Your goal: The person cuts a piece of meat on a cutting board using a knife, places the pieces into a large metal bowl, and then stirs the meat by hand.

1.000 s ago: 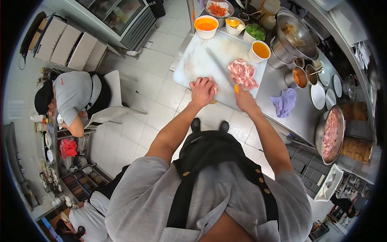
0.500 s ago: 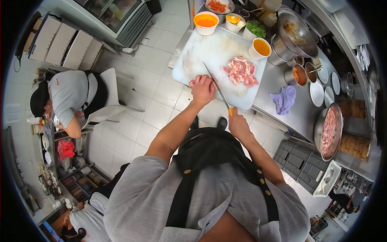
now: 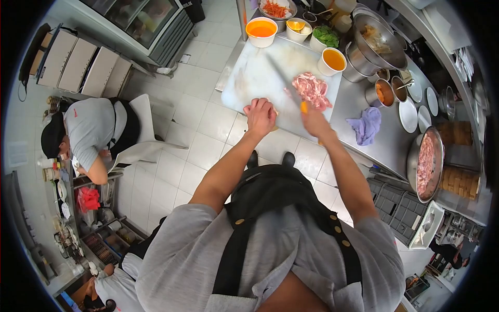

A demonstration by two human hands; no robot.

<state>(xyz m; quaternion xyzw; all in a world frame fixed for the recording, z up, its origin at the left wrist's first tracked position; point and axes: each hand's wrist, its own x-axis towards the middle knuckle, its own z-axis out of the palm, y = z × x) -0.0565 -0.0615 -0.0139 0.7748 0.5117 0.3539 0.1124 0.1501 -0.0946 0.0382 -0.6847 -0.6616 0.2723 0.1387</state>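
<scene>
My right hand is wrapped round the yellow handle of a knife. The blade is blurred and slants up and left over the white cutting board, beside a pile of sliced raw meat. At the board's near edge, my left hand has its fingers curled down. A small pale bit shows beside its fingertips, but what lies under them is hidden.
Behind the board stand tubs of orange liquid, another orange tub and green leaves. A purple cloth and a meat bowl lie right. One person sits at left; another is lower left.
My right hand has moved up and right with the knife, bringing the blade away from my left hand toward the meat pile. My left hand stays nearly in place.
</scene>
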